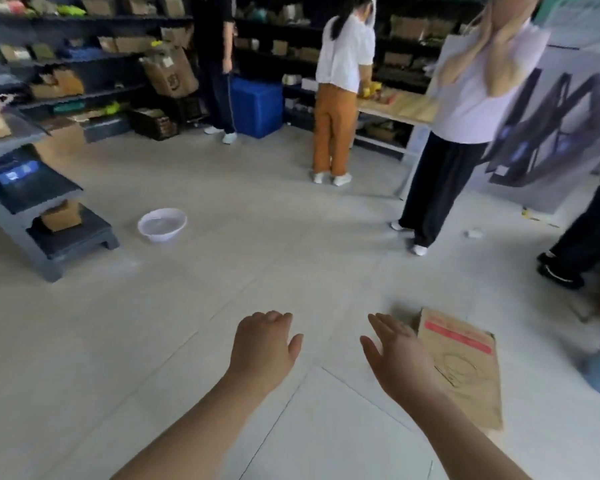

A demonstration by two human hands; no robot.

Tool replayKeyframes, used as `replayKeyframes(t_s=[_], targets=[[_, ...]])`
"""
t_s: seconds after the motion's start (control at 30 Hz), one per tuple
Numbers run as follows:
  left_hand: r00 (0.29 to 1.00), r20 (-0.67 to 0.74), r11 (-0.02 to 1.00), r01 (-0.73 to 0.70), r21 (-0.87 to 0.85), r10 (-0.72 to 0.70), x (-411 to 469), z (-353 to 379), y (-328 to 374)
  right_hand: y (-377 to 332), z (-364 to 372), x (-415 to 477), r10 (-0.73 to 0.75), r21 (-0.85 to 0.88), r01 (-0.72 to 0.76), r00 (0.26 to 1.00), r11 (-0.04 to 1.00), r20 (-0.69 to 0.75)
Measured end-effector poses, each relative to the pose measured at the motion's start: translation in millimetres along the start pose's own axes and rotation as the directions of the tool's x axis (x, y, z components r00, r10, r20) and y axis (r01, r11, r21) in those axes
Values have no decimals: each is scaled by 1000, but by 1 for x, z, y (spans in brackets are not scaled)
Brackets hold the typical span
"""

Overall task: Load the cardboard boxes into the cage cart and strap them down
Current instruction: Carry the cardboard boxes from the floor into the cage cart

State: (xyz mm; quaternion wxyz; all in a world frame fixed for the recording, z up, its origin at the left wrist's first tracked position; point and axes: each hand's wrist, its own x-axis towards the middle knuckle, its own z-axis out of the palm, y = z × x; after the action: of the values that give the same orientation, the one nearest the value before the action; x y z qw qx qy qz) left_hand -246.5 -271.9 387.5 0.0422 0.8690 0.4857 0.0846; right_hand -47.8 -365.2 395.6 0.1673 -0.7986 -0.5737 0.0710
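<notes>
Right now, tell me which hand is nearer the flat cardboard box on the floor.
Right. The right hand is at the left edge of the cardboard box; the left hand is farther left.

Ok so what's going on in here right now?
The camera wearer's left hand and right hand are open and empty, held out over the floor. The right hand is beside a flattened cardboard box lying there. No cage cart is in view. A white basin sits further off, and other people stand near the shelves.

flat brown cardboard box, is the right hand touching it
Cannot tell: head view shows the right hand overlapping the flat brown cardboard box, hand height unclear.
</notes>
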Motion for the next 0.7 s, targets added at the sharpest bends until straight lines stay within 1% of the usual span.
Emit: replayKeyframes(t_s=[0.13,0.23,0.33,0.47,0.57,0.7], targets=[[983,-2,982,-183,-37,184,34,18,49,53,-13,-21,194,9,-193,980,981,-36],[957,44,957,-284,-52,287,53,35,91,97,-18,-30,313,8,-313,946,950,-80],[928,77,931,-360,-64,364,77,53,134,143,-26,-35,393,0,-395,914,919,-101],[897,153,910,-411,-64,416,116,78,200,214,-38,-28,481,19,-482,870,876,-106],[879,175,896,-441,-56,444,145,95,253,269,-50,-16,515,24,-516,851,856,-106],[884,174,901,-423,-95,434,182,121,314,335,-66,1,541,31,-540,836,841,-94]])
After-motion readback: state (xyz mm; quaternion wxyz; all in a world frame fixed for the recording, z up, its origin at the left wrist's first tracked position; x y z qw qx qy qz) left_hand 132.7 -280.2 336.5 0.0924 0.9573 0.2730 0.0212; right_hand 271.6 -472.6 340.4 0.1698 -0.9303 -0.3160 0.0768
